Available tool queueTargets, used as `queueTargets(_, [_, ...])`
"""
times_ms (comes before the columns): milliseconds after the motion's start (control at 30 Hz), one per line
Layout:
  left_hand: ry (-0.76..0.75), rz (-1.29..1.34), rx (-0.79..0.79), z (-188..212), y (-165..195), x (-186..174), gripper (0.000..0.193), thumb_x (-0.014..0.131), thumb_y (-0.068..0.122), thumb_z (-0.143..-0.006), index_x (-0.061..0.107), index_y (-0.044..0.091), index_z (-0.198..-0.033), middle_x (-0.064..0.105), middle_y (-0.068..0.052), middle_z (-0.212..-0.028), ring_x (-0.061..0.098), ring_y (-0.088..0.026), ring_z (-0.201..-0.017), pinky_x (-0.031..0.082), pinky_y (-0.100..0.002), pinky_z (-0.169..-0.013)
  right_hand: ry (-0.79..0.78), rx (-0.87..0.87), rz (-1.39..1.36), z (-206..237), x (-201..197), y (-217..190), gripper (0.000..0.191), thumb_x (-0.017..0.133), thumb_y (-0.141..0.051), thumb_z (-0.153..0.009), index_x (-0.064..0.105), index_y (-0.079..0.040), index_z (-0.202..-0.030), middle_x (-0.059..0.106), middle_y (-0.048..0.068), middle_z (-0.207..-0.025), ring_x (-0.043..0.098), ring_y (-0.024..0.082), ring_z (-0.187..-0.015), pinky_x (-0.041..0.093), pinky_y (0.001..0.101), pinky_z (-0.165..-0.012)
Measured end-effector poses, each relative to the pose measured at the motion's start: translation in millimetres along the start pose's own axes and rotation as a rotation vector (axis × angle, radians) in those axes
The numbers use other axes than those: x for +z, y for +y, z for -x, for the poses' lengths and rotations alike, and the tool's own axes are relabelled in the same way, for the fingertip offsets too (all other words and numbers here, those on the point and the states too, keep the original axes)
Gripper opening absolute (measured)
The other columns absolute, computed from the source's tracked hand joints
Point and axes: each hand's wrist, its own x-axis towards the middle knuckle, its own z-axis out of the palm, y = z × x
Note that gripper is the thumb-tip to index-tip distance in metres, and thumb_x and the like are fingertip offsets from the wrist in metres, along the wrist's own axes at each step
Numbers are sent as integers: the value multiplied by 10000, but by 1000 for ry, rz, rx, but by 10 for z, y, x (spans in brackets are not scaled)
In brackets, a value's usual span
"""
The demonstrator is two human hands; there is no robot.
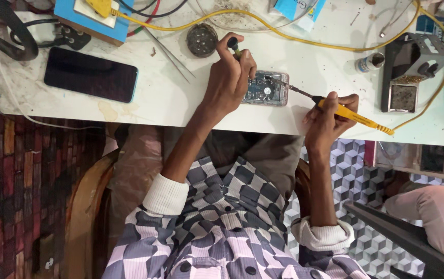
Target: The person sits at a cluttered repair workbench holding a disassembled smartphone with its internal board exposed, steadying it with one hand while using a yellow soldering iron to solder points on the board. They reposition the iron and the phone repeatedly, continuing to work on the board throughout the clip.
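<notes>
On the white, stained worktop [170,98] lies an opened phone [266,89], its circuit board bare. The right hand [329,120] grips a slim yellow soldering iron [347,112], its long axis slanting up-left, metal tip reaching the board. The left hand [230,77] pinches a small dark-handled tool [234,45] just above the phone.

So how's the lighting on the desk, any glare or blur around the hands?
Head view: even, soft light on the white table, faint shadows; dull sheen on the dark phone; left hand, right hand and soldering iron reasonably sharp; edges slightly curved.
</notes>
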Motion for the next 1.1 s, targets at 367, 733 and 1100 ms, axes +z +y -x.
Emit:
queueTargets(367, [23, 0, 35, -6, -9, -17, 296, 393, 212, -1175, 238, 45, -1363, 627, -54, -756, 646, -179, -663, 530, -336, -673, 79, 45, 4, -28, 0, 30, 273, 582, -131, -1141, 369, -112, -971, 479, 23, -694, 437, 91, -526, 387, 265, -470])
queueTargets(733, [11, -30, 38, 5, -43, -10, 282, 380, 213, -1182, 238, 44, -1357, 626, -53, -753, 647, -172, -653, 520, -334, -652, 32, 44, -25, -38, -1, 39, 265, 574, -139, -1129, 360, -123, -972, 472, 17, -661, 424, 82, -500, 372, 261, -439])
queueTargets(1100, [-86, 14, 173, -44, -48, 45, 317, 357, 204, -1192, 194, 35, -1405, 623, -84, -813, 644, -206, -704, 526, -350, -708, 35, -1, -220, -118, -81, 130, 295, 655, -285, -1097, 456, -68, -1073, 512, 48, -848, 552, 147, -591, 532, 325, -539])
